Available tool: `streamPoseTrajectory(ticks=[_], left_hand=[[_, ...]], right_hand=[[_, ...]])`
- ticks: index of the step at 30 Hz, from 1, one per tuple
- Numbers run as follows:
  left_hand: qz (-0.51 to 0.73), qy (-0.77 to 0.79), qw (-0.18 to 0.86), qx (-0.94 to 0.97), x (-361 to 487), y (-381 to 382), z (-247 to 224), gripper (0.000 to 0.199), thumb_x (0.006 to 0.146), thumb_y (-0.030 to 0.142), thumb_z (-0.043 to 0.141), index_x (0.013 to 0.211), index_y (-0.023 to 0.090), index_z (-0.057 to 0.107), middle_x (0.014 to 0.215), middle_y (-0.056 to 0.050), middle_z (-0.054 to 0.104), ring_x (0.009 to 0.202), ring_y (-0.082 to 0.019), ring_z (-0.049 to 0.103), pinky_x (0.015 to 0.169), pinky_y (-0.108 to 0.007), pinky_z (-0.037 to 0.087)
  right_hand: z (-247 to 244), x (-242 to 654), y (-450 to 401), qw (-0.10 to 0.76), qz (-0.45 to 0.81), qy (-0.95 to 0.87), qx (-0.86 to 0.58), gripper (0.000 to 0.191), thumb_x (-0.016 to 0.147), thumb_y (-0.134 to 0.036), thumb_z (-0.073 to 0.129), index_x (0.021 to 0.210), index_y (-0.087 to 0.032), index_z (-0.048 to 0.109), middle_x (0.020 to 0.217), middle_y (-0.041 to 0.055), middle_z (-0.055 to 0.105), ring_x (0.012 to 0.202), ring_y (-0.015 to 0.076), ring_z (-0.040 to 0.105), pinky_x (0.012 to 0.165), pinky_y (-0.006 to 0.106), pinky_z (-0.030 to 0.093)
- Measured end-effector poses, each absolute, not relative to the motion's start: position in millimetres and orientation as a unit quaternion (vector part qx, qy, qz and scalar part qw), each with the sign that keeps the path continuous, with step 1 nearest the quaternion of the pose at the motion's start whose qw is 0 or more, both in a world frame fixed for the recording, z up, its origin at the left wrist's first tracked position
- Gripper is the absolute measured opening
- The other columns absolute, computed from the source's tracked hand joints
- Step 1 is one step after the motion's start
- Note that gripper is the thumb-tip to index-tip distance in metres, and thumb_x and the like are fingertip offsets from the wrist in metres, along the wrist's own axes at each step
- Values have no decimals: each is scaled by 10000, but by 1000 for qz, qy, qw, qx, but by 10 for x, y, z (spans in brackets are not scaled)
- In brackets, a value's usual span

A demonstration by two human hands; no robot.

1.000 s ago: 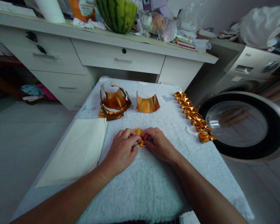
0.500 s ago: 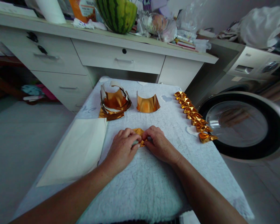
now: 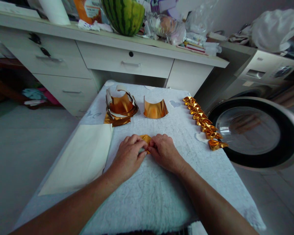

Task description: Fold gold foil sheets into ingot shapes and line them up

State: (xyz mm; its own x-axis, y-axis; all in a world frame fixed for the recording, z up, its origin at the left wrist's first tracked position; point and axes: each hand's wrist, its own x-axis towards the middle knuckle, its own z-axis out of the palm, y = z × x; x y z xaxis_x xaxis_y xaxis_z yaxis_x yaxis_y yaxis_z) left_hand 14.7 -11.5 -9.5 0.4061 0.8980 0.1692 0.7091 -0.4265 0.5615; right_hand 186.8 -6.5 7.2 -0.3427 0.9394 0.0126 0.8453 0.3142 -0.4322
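A small piece of gold foil paper [image 3: 145, 138] lies at the middle of the cloth-covered table, partly hidden by fingers. My left hand [image 3: 129, 154] is closed on its left side, and my right hand [image 3: 165, 152] pinches its right side, the fingertips of both nearly meeting. Beyond them stands a curved gold sheet [image 3: 155, 109], with a stack of curled gold and white sheets [image 3: 120, 106] to its left. Several folded gold pieces [image 3: 203, 121] form a slanting row along the table's right edge.
Pale paper sheets [image 3: 80, 160] lie on the table's left side. Behind the table [image 3: 156, 192] is a white counter [image 3: 147, 44] bearing a watermelon [image 3: 123, 16] and plastic bags. An open washing machine door [image 3: 252, 130] stands at the right.
My right hand has shifted slightly, its fingers now closer together over the right side of the foil. My left hand has hardly moved.
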Motion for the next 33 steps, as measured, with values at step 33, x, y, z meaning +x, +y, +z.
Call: streamPoseTrajectory(ticks=[33], left_hand=[[233, 461, 228, 825, 63, -107, -92, 253, 754, 91, 583, 963, 228, 622, 1063, -41, 558, 1038, -235, 517, 931, -428, 451]], right_hand=[[100, 1994, -137, 136, 186, -824, -518, 184, 771, -143, 574, 944, -199, 606, 911, 42, 541, 883, 206, 456, 809, 341, 333]])
